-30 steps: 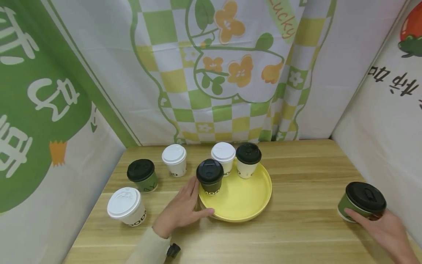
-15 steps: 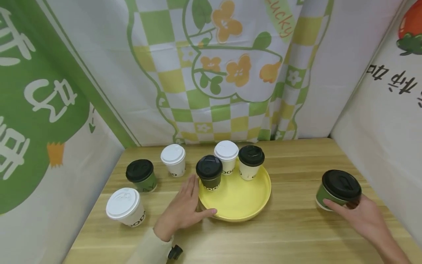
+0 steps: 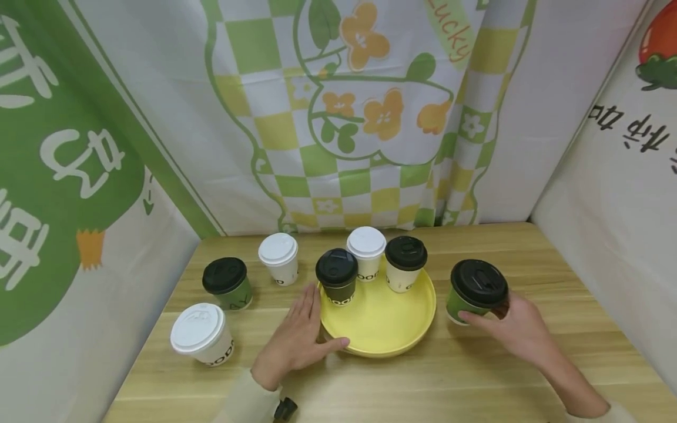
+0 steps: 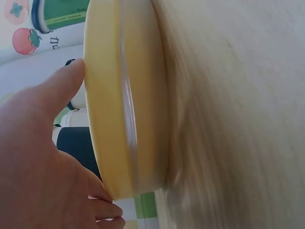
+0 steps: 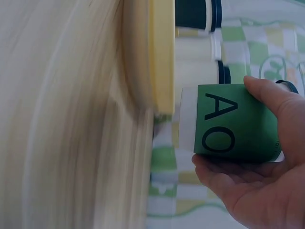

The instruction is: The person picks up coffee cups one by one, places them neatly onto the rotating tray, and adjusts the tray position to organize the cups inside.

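Observation:
My right hand (image 3: 520,329) grips a green paper cup (image 5: 233,124) with a black lid, thumb on one side and fingers on the other. The cup is upright, just right of a yellow round tray (image 3: 386,323), and the right wrist view shows it raised off the table. My left hand (image 3: 296,335) rests against the tray's left side, fingers straight along the rim and thumb (image 4: 71,78) at its front edge. Standing in the tray are a dark cup with a black lid (image 3: 338,285), a white cup with a white lid (image 3: 366,252) and a white cup with a black lid (image 3: 404,264).
To the left on the wooden table (image 3: 476,382) stand a green cup with a black lid (image 3: 227,283), a small white cup (image 3: 279,258) and a larger white cup (image 3: 202,333). A patterned curtain (image 3: 349,194) hangs behind the table, with fabric walls at both sides.
My right hand has carried the green cup leftward from the table's right side to beside the tray. My left hand stays at the tray's rim; the cups in the tray shifted slightly.

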Demonstrator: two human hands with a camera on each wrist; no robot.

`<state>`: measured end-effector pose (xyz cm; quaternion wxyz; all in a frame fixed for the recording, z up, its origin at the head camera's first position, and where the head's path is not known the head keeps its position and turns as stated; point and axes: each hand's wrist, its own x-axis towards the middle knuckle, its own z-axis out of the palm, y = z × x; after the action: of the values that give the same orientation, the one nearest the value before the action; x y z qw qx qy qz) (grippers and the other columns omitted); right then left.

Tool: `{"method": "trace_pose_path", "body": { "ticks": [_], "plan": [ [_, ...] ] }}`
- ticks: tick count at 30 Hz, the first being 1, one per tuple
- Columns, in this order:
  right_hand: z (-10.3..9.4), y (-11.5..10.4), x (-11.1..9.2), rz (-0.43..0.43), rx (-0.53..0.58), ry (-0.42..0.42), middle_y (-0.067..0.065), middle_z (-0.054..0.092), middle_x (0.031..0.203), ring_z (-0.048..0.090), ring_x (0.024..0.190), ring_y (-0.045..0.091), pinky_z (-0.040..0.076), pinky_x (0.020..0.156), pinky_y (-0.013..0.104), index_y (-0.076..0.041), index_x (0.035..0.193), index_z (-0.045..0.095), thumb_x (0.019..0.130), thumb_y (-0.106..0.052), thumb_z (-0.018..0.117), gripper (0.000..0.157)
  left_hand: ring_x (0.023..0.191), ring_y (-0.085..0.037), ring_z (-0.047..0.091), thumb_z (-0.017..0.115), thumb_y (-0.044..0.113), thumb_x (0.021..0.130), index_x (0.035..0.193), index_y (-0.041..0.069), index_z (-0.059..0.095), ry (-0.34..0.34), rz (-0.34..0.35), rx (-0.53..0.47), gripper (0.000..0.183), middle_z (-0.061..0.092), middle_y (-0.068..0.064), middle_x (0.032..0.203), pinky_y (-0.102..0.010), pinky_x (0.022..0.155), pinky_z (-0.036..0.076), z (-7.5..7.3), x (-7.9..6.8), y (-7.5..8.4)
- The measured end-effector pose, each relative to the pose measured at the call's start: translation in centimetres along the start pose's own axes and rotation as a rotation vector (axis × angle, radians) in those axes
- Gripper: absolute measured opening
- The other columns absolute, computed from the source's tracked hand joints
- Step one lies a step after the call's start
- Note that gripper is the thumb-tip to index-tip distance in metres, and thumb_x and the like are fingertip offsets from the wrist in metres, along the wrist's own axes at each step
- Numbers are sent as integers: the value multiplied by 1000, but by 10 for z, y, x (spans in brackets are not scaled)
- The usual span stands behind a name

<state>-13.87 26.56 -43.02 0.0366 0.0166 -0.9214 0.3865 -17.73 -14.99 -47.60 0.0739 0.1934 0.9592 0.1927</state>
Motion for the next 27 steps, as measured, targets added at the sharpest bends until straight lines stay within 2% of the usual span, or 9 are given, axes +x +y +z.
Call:
{"method": "trace_pose_path", "body": {
  "ticks": [5,12,16,21,27],
  "plan": [
    [19,-19,10,-86,59,-16,17,75,126,71,122,38,60,103,50,-5,138,63,85,-43,90,71,166,-41,8,58,78,93,167,-6,8,9,-6,4,123,-1,-25,177,-56,135,17,3,-1,-3],
    [42,-35,20,-179,140,-54,11,77,126,72,122,32,60,105,46,-9,135,67,82,-39,93,66,165,-43,9,60,77,93,166,-7,10,23,15,14,122,1,-26,176,-56,135,19,5,1,-5],
    [52,-44,21,-212,183,-99,6,77,124,73,120,26,60,105,43,-13,130,69,81,-37,93,59,166,-42,8,57,79,93,166,-7,9,19,21,31,123,-1,-25,176,-55,135,17,5,2,-5],
    [67,-55,23,-231,225,-151,6,77,122,74,115,22,61,101,36,-11,126,70,80,-34,94,57,165,-44,10,58,79,92,166,-9,11,32,27,22,124,2,-28,176,-56,135,20,5,1,-5],
    [84,-66,27,-245,232,-204,2,77,125,73,120,23,59,107,42,-14,127,71,79,-36,95,58,166,-42,8,58,78,93,166,-7,9,16,13,21,123,2,-27,176,-55,135,17,6,1,-6]
  ]
}}
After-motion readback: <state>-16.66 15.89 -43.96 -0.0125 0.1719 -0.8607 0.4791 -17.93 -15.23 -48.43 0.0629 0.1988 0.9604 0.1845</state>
